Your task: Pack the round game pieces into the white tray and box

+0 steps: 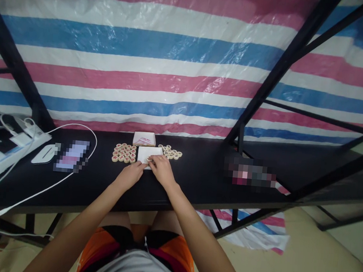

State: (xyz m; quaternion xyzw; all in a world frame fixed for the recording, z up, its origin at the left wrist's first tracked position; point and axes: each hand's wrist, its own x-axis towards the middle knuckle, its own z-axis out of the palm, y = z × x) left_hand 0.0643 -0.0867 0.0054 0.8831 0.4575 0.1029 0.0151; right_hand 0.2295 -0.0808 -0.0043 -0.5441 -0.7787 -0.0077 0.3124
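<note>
On black desk (206, 176), hands (163, 171) at box (150, 151), striped sheeting (154, 83)

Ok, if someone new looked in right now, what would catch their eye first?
Probably the shiny sheet striped red, white and blue, filling the background behind the black table. Next, the left hand and right hand, close together at the near side of a white box. Red-marked round pieces sit left of it, dark-marked ones right.
</note>
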